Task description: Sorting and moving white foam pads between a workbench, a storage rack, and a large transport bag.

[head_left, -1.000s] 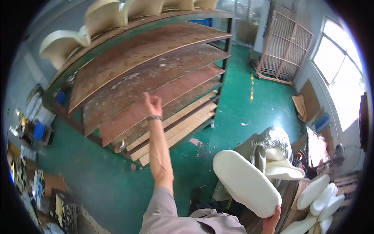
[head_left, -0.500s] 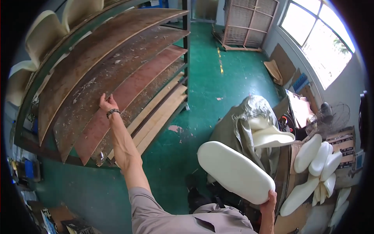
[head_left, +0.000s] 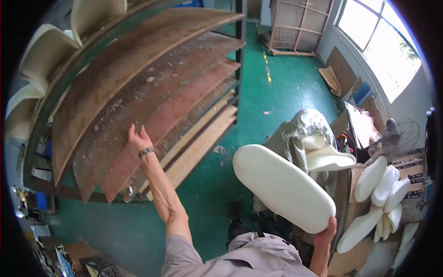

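Observation:
A long cream-white foam pad with rounded ends [head_left: 282,187] is held out at a slant, its near right end gripped by my right hand [head_left: 326,232]. The pad's underside and some of that hand's fingers are hidden. My left arm reaches forward and left to a tiered rack, where my left hand [head_left: 140,138] is raised in front of the littered brown shelf board [head_left: 108,121]. Its thumb and fingers stand apart, slightly bent, with nothing visible between them. A dark bracelet [head_left: 146,151] is on that wrist.
Cream molded shells [head_left: 48,53] stand on the rack's top. Right of me, several cream foam pieces [head_left: 369,177] lean by cardboard, near a wire fan guard [head_left: 400,136]. A grey-green cover [head_left: 307,121] drapes over more foam ahead. A framed mesh cart [head_left: 300,27] stands farther off.
The view has shifted left, so the rack and floor appear farther right. My left hand is still raised at the rack, and the foam pad is still in my right hand.

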A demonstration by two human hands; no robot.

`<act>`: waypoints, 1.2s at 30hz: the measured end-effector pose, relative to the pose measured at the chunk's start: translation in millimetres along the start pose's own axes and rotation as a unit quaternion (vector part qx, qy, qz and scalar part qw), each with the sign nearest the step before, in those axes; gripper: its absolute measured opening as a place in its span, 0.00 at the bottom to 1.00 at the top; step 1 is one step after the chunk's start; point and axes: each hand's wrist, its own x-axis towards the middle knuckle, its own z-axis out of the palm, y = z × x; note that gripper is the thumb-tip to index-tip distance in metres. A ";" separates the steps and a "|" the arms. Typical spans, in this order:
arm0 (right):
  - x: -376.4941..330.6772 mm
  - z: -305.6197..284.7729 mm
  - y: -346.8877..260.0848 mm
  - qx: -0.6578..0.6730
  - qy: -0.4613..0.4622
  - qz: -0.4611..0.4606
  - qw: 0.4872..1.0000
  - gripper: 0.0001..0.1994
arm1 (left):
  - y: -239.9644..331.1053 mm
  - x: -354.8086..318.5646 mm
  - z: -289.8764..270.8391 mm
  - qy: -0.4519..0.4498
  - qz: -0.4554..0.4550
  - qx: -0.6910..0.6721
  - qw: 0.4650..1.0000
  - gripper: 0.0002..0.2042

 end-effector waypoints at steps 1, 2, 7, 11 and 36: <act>1.7 19.3 -3.8 0.005 -0.007 -0.014 1.000 0.34 | 1.2 6.0 -4.9 0.002 -0.001 -0.005 1.000 0.16; 3.5 34.5 -9.6 0.027 -0.015 -0.018 0.999 0.33 | 0.1 6.4 -10.7 -0.009 0.009 -0.007 1.000 0.17; 18.9 91.0 -46.6 0.078 -0.035 -0.095 0.992 0.27 | 4.7 1.2 -13.6 -0.033 0.007 -0.022 0.999 0.19; 33.0 159.7 -91.3 0.163 0.023 -0.105 0.981 0.26 | 5.4 -10.3 -6.6 -0.041 -0.009 -0.015 0.999 0.19; 327.0 465.9 -200.2 0.336 -0.623 0.050 0.704 0.18 | 10.3 -17.6 -10.4 -0.068 0.024 0.002 0.997 0.17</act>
